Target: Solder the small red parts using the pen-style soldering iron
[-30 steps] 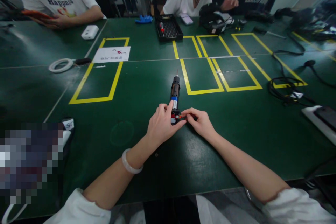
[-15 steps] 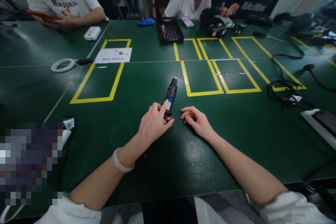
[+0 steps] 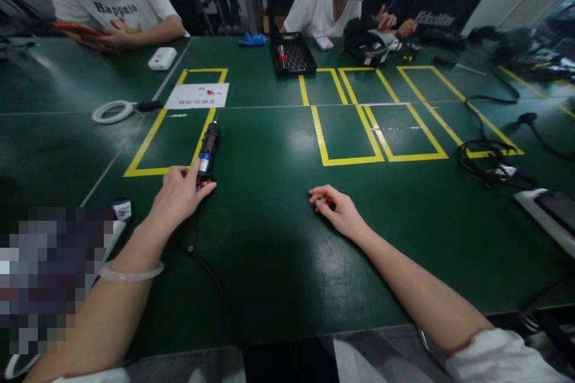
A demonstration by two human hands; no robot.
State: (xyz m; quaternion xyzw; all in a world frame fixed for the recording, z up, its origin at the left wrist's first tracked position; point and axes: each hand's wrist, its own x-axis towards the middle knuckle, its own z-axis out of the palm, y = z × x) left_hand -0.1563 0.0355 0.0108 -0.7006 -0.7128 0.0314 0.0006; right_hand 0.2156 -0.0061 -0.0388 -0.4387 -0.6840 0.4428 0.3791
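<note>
My left hand (image 3: 182, 194) is closed around the rear end of an electric screwdriver (image 3: 208, 146), black with a blue and silver band. The screwdriver's bit points away from me, over the right edge strip of the left yellow taped rectangle (image 3: 148, 172). A thin black cable (image 3: 209, 269) trails from the screwdriver toward the table's front edge. My right hand (image 3: 336, 209) rests on the green table (image 3: 269, 239) with loosely bent fingers and holds nothing. Well apart from the screwdriver, it has bare tabletop around it.
A white paper sheet (image 3: 197, 96) lies across the left rectangle. Farther back are a black tray (image 3: 294, 66) with a red screwdriver, a phone (image 3: 322, 40) and a blue object (image 3: 252, 40). A coiled black cable (image 3: 487, 158) lies right. Several people sit across the table.
My left hand has carried the electric screwdriver leftward, from the table's middle to the right edge of the left rectangle. My right hand has stayed nearly where it was.
</note>
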